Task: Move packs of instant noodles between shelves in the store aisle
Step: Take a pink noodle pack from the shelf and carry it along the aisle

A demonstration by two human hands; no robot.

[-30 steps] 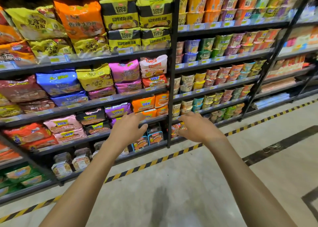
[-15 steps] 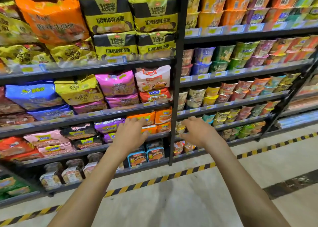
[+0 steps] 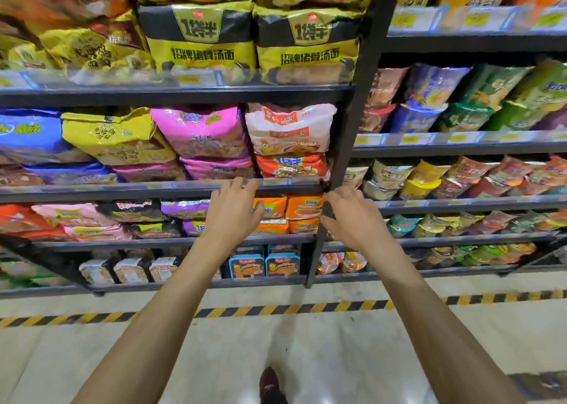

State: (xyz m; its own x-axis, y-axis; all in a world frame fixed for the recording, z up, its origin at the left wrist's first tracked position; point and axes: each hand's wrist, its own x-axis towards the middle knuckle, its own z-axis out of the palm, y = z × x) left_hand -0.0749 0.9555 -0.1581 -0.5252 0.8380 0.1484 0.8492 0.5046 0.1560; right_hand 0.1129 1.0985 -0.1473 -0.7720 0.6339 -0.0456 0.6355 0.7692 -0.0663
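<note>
Reaching at the noodle racks with both arms out, the person holds nothing yet. The left hand (image 3: 233, 212) hovers in front of the orange packs (image 3: 303, 212), its fingers (image 3: 242, 186) loosely spread and up by the shelf lip (image 3: 122, 189); whether they touch it I cannot tell. The right hand (image 3: 352, 219) is just beside the black post (image 3: 346, 140), its fingers relaxed, slightly curled and empty. Between the two hands lie the orange packs. On the next shelf up, right above them, a red pack (image 3: 291, 166) lies under a white pack (image 3: 290, 127). I'd say this is the approach, with no pack chosen for certain. Next, the hands need to close on one soft pack from both sides and slide it out over the lip without dragging its neighbours.
</note>
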